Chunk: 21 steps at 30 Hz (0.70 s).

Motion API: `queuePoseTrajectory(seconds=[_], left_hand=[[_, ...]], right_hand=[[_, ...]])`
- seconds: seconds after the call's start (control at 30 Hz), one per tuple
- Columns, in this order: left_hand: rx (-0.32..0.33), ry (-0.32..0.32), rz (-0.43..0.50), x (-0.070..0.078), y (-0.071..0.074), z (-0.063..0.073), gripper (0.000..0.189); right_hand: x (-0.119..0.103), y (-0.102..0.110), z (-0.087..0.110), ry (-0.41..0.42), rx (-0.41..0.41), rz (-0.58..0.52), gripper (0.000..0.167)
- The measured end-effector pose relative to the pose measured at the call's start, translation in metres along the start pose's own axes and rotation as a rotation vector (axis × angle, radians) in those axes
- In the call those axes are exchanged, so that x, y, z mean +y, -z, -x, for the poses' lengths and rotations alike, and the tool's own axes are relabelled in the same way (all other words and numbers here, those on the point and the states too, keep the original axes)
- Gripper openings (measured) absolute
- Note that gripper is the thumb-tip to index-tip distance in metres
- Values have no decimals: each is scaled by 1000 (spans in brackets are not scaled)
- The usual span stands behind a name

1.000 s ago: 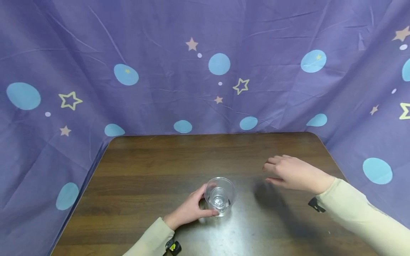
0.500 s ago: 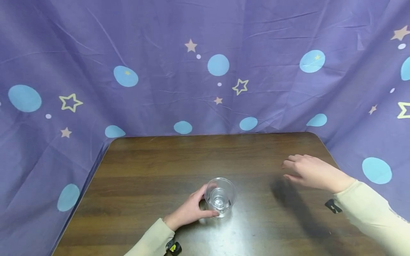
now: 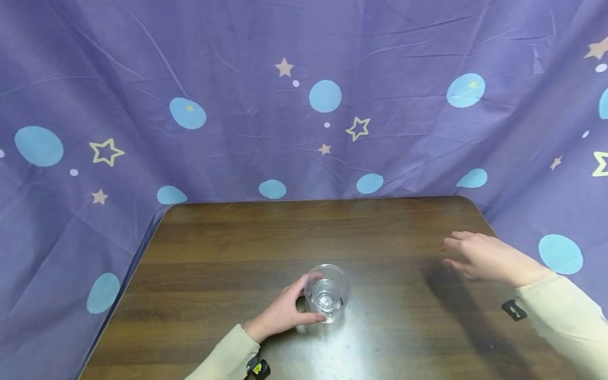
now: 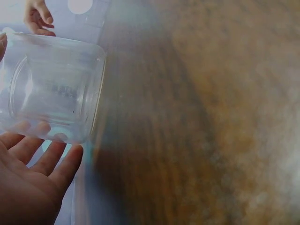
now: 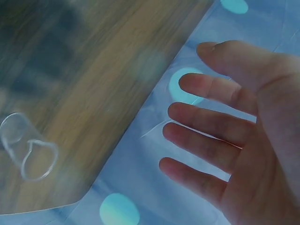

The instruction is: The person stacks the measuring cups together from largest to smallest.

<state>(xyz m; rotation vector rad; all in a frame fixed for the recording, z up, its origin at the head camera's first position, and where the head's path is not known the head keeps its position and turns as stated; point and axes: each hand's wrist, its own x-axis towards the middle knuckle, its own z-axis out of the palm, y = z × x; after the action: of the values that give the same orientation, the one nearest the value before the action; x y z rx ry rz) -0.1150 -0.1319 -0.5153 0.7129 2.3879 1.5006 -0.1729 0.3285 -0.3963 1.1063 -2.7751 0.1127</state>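
My left hand (image 3: 280, 311) holds a clear, see-through cup (image 3: 339, 277) near the middle of the table, thumb on the near side and fingers round its far left side. Smaller rings show inside the cup; whether they belong to a second piece I cannot tell. Faint markings show through the wall of the cup (image 4: 61, 89) in the left wrist view, with the fingers (image 4: 56, 159) along its side. My right hand (image 3: 494, 258) hovers above the table's right side. Its fingers (image 5: 201, 122) are spread and slightly bent, with nothing between them.
A brown wood-grain table (image 3: 228, 237) with rounded far corners lies below both hands. Purple cloth (image 3: 237, 105) with blue dots and stars hangs behind it and at both sides. Light glares on the tabletop near the cup.
My right hand has moved to the right, away from the cup and toward the table's right edge. The left hand and cup have stayed in place.
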Motion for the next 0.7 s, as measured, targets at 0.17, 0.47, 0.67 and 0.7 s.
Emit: queuePoseTrajectory(seconds=[0.17, 0.47, 0.67, 0.7], left_hand=[[-3, 0, -3, 1, 1, 0, 86], [-19, 23, 11, 2, 2, 0, 89], [-12, 11, 17, 2, 1, 0, 88], [-10, 8, 17, 2, 1, 0, 88]], right_hand=[[13, -4, 10, 10, 14, -11, 29], [30, -6, 33, -141, -131, -30, 29], [39, -10, 42, -126, -74, -12, 25], [40, -11, 43, -126, -71, -13, 26]])
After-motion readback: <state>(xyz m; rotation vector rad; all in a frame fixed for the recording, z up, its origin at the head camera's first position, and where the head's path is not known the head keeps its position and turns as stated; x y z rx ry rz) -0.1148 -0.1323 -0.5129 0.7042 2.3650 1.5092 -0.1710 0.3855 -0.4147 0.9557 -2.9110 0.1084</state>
